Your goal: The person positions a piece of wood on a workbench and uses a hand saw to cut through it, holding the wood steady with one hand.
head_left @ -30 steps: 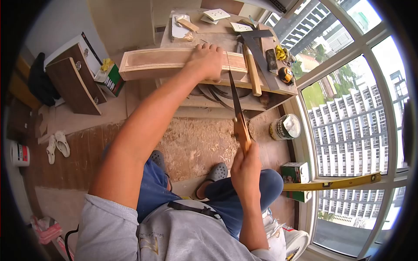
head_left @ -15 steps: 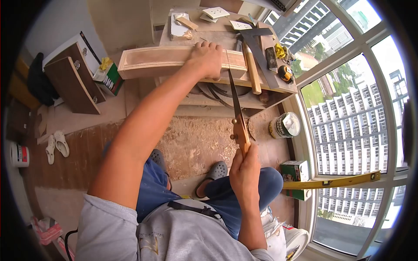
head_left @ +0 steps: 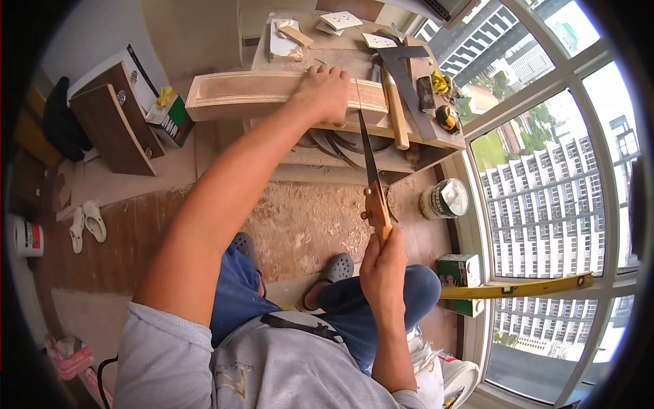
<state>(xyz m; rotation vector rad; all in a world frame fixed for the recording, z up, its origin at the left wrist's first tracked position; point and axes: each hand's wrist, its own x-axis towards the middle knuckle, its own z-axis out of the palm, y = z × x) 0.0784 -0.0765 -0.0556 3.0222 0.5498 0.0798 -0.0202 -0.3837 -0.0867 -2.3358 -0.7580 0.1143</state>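
Observation:
A long wooden piece with moulded edges (head_left: 238, 93) lies across the front of the workbench (head_left: 443, 136), its left end jutting past the bench. My left hand (head_left: 323, 94) grips it from above near the right end, fingers bent over the far edge. In my right hand (head_left: 383, 273) is the wooden handle of a handsaw (head_left: 370, 160), held low in front of my knee. The saw's dark blade points up and away, its tip at the near edge of the piece, just right of my left hand. A thin cut line runs across the wood there.
A wooden-handled tool (head_left: 395, 112), a dark square (head_left: 409, 88) and a tape measure (head_left: 447, 118) lie at the bench's right. Socket plates (head_left: 340, 20) sit at the back. Shavings (head_left: 306, 232) cover the floor. A yellow level (head_left: 518, 288) and a bucket (head_left: 446, 198) stand by the windows.
The view has shifted very slightly. Both hands, the saw and the wooden piece keep nearly the same positions.

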